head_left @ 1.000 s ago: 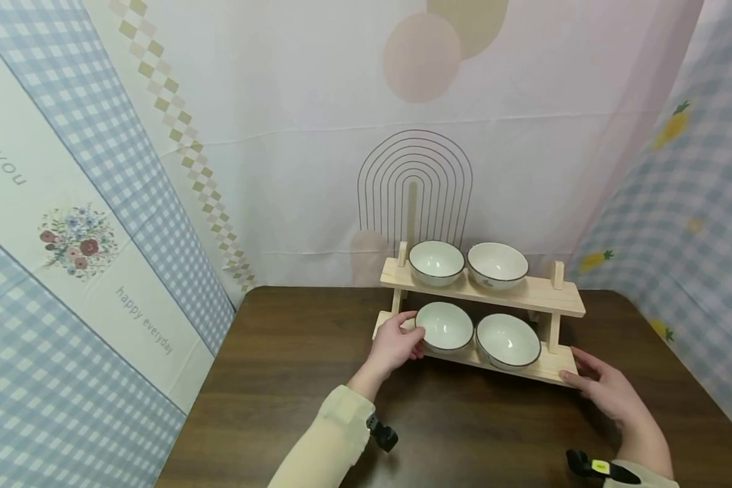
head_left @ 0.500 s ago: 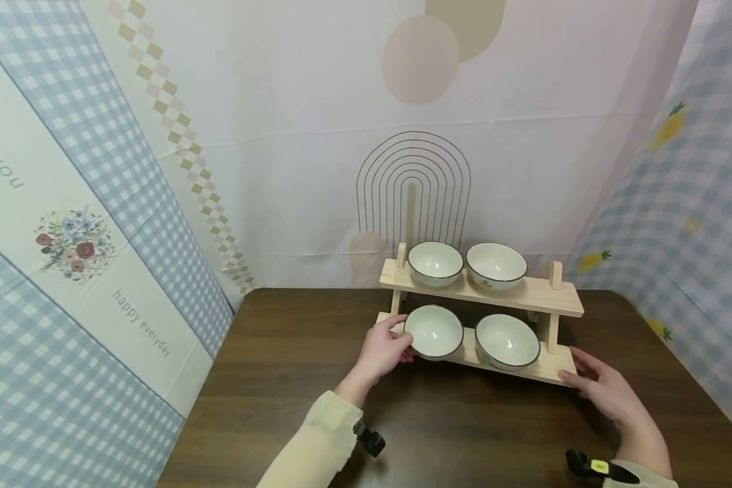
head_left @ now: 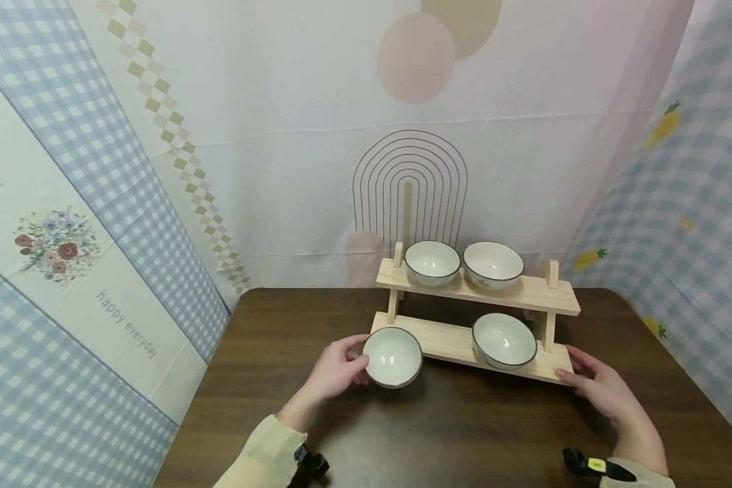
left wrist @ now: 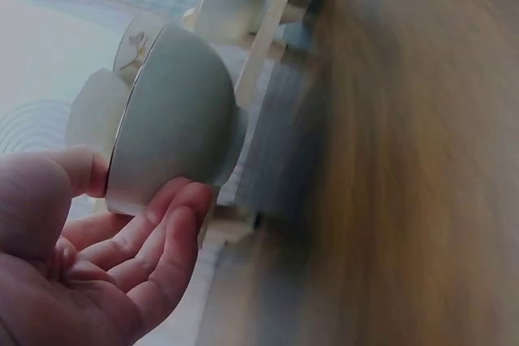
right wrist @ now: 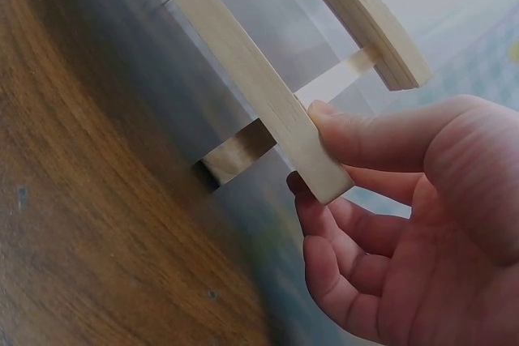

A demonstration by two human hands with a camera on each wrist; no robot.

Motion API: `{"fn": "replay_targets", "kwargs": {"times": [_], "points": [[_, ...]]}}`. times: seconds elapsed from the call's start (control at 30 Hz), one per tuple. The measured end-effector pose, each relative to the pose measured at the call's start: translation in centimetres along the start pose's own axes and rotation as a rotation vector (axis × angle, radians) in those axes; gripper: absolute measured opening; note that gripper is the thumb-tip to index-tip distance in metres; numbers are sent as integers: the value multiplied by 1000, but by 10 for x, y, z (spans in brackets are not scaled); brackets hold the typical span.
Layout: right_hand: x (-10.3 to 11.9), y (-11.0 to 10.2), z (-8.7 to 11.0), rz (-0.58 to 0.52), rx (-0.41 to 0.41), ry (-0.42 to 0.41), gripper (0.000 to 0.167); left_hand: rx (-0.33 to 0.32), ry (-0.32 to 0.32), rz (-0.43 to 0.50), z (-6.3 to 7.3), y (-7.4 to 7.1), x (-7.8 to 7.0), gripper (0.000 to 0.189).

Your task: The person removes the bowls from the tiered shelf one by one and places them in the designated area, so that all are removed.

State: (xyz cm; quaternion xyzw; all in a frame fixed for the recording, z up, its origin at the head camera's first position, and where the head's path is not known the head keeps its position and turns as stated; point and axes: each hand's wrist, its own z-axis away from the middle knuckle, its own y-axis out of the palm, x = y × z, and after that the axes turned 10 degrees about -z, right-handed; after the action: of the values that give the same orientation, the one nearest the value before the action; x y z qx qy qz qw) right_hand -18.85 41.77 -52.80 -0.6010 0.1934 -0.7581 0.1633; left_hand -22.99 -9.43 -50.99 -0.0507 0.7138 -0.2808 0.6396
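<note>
My left hand (head_left: 338, 369) holds a white bowl (head_left: 393, 358) with a dark rim, just in front of the lower shelf's left end. In the left wrist view the thumb is at the rim of this bowl (left wrist: 174, 115) and the fingers curl under its side. My right hand (head_left: 606, 390) grips the right end of a two-tier wooden rack (head_left: 445, 339). The right wrist view shows the thumb on top of the shelf board (right wrist: 259, 79) and fingers beneath. Another bowl (head_left: 504, 341) sits on the lower shelf's right part.
Two more bowls, a left one (head_left: 432, 263) and a right one (head_left: 493, 265), stand side by side on the upper shelf. Upright pegs rise at that shelf's ends. The rack stands toward the back of the dark wooden table (head_left: 268, 379), before a hanging printed cloth (head_left: 299, 190).
My left hand has drawn the bowl off the lower shelf's left part, moving it left and toward me. The right hand has stayed at the rack's end.
</note>
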Motion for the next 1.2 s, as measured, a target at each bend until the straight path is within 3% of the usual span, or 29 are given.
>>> {"fn": "replay_targets", "kwargs": {"times": [0.23,0.47,0.7,0.9,1.2], "points": [[-2,0,1,1,5,13,90,105,-4,-76,20,-29,22,52],[-1,-1,0,-7,7,18,91,212,-8,-129,29,-60,31,53],[-1,-1,0,-28,6,23,92,276,6,-106,36,-82,39,54],[-1,0,-1,-38,7,25,92,339,18,-123,37,-94,47,52],[-2,0,1,-45,9,17,92,387,20,-129,36,-97,52,52]]}}
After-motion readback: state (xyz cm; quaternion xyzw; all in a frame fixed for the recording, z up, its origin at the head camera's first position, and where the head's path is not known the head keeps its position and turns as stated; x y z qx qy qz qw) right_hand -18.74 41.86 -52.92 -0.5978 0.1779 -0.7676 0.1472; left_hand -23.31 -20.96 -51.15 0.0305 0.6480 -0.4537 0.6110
